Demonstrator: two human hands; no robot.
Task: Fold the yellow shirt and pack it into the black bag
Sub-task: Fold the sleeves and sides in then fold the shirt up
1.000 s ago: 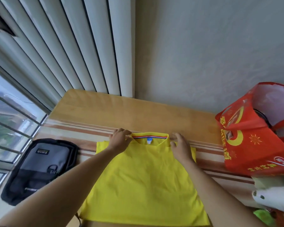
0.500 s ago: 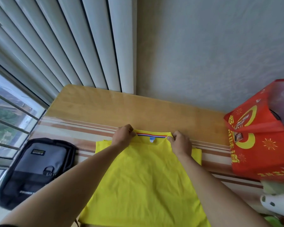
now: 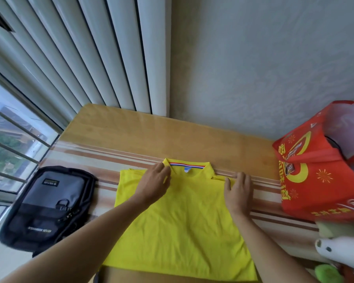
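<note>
Shirt (image 3: pixel 180 225) flat on table (image 3: pixel 151 137), left hand (image 3: pixel 154 185) and right hand (image 3: pixel 238 193) spread, pressing its shoulders, bag (image 3: pixel 47 205) at left.

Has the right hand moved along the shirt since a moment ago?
Yes. The right hand slid outward from the collar to the shirt's right shoulder edge.

A wooden table (image 3: pixel 172 137) is standing in the corner of the room, with a striped brown and cream band running across its top. A pale textured wall (image 3: pixel 264 64) is rising behind it. White vertical blinds (image 3: pixel 80 58) are hanging to the left, and daylight is coming in through a barred window (image 3: pixel 6 144) showing greenery outside.
</note>
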